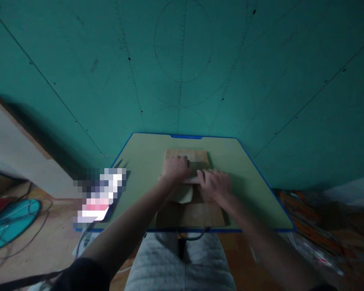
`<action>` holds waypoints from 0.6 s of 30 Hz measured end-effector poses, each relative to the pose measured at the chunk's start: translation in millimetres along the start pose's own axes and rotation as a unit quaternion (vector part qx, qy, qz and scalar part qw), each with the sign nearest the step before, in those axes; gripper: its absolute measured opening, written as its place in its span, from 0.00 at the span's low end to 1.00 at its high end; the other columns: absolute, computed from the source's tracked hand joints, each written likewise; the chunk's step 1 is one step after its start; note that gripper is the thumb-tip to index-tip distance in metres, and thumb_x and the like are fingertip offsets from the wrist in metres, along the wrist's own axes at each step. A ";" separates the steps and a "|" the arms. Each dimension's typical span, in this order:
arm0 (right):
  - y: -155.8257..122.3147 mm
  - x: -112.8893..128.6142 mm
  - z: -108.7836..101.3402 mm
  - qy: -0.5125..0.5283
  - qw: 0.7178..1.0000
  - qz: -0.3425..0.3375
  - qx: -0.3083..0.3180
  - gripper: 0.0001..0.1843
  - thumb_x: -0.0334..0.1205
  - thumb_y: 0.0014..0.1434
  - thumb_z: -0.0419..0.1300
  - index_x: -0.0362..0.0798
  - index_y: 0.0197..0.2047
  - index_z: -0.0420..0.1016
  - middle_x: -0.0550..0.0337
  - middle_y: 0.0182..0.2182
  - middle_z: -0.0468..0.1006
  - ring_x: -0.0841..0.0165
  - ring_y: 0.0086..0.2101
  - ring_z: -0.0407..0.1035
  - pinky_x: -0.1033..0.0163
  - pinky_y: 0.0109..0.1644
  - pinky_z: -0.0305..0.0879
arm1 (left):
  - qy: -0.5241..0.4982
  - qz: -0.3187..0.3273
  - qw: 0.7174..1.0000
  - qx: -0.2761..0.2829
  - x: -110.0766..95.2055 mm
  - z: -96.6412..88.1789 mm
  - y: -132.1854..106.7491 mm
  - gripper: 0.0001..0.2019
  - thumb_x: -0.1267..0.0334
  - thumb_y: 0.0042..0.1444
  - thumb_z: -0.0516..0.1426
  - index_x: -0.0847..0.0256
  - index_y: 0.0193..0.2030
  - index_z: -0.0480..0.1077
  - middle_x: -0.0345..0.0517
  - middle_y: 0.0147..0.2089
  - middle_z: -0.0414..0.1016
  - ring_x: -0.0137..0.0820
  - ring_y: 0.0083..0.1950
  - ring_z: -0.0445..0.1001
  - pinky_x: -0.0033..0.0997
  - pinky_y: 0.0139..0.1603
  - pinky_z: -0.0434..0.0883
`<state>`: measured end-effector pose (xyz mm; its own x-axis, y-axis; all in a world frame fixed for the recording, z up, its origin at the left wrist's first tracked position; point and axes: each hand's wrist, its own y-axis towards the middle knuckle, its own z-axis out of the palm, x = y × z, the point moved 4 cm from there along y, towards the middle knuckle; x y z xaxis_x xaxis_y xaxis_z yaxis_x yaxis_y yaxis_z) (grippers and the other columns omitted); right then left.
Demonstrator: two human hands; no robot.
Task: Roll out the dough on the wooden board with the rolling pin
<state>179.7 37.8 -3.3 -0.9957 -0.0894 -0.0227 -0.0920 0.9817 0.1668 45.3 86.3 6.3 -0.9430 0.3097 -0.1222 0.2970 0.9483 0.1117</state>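
Note:
A wooden board (190,214) lies lengthwise on the small table. On it, a thin pale sheet (182,195), which looks like dough, shows partly below my hands. A pale wooden rolling pin (193,180) crosses the board over the sheet. My right hand (216,184) is closed round the pin's right end. Further up and to the left, my left hand (176,167) has its fingers curled and its palm over the pin's other part. My left wrist and forearm hide most of that end, so its exact grip is hard to see.
The pale table (255,202) has a blue rim and stands against a green wall (182,60). At its left edge lies a blurred-out screen (100,198) with a cable. A white panel (24,149) leans at left; cables and clutter cover the floor.

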 end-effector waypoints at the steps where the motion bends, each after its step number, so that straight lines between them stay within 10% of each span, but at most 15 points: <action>1: -5.1 2.2 -0.4 0.002 1.000 -0.014 -0.011 0.27 0.49 0.70 0.41 0.48 0.37 0.78 0.51 0.36 0.82 0.62 0.38 0.75 0.61 0.40 0.59 | -0.004 0.001 1.000 -0.011 -0.3 -1.3 -2.8 0.18 0.59 0.65 0.45 0.64 0.46 0.74 0.58 0.42 0.78 0.44 0.43 0.78 0.39 0.39 0.71; 18: -44.1 14.2 -5.7 -0.020 0.999 -0.048 -0.008 0.26 0.55 0.70 0.41 0.47 0.42 0.74 0.48 0.36 0.80 0.58 0.38 0.74 0.60 0.37 0.57 | 0.041 -0.001 0.995 -0.086 -7.2 -1.7 -57.9 0.14 0.57 0.61 0.49 0.61 0.45 0.69 0.56 0.45 0.72 0.47 0.48 0.69 0.45 0.45 0.66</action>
<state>169.6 -7.7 -5.3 -0.9812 -0.1767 -0.0781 -0.1882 0.9659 0.1777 34.6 29.0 2.4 -0.9548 0.2942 -0.0431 0.2713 0.9212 0.2790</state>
